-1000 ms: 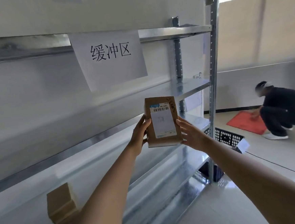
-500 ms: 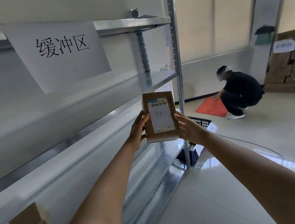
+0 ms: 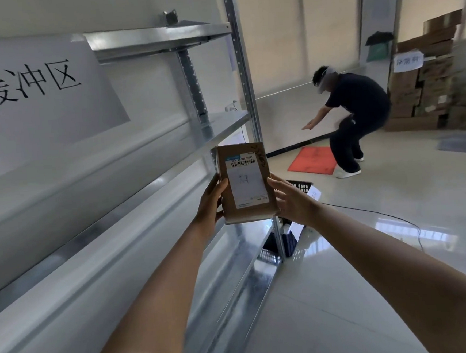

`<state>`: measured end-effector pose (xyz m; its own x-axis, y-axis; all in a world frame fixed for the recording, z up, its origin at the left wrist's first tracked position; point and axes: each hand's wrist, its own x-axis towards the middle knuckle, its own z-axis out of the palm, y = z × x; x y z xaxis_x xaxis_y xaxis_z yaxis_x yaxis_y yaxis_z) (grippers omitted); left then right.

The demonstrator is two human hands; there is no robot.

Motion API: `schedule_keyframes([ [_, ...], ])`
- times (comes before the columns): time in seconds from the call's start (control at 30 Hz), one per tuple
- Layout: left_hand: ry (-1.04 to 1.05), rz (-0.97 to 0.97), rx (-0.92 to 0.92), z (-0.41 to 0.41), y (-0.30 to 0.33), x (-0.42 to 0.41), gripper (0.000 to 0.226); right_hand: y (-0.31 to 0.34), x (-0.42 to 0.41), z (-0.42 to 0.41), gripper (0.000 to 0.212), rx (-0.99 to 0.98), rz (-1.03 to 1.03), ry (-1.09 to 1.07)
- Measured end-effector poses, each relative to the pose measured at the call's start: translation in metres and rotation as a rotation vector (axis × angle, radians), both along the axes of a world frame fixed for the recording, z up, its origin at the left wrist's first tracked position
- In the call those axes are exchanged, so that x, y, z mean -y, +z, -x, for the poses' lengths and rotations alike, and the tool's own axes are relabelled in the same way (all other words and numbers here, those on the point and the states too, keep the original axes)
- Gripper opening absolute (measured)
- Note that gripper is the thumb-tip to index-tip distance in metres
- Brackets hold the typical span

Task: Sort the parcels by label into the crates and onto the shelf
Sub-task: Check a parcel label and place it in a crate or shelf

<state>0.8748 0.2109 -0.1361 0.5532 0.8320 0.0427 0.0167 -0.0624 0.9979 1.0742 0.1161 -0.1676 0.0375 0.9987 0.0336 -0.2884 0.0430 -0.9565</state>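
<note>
The shelf (image 3: 159,40) now slides off to my left as I turn toward the black crate (image 3: 301,185); my left hand (image 3: 210,203) and right hand (image 3: 292,199) still clasp the parcel (image 3: 245,183) upright between curled fingers (image 3: 222,184), label facing me.

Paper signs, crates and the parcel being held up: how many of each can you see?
Paper signs: 2, on the shelf and on the stacked boxes
Black crates: 2, and
Held parcel: 1
Total: 5
</note>
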Motion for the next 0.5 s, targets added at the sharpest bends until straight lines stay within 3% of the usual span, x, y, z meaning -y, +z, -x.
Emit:
schedule_keyframes([
  [0.23, -0.029, 0.033, 0.014, -0.085, 0.000, -0.026, 0.040, -0.004, -0.022, -0.080, 0.056, -0.021, 0.042, -0.087],
  [0.37, -0.021, 0.033, 0.011, -0.137, 0.001, -0.043, 0.033, 0.001, -0.045, -0.135, 0.057, 0.003, 0.068, -0.091],
  [0.5, -0.002, 0.016, 0.031, -0.188, 0.017, -0.065, 0.052, 0.027, -0.068, -0.187, 0.053, 0.019, 0.075, -0.077],
])
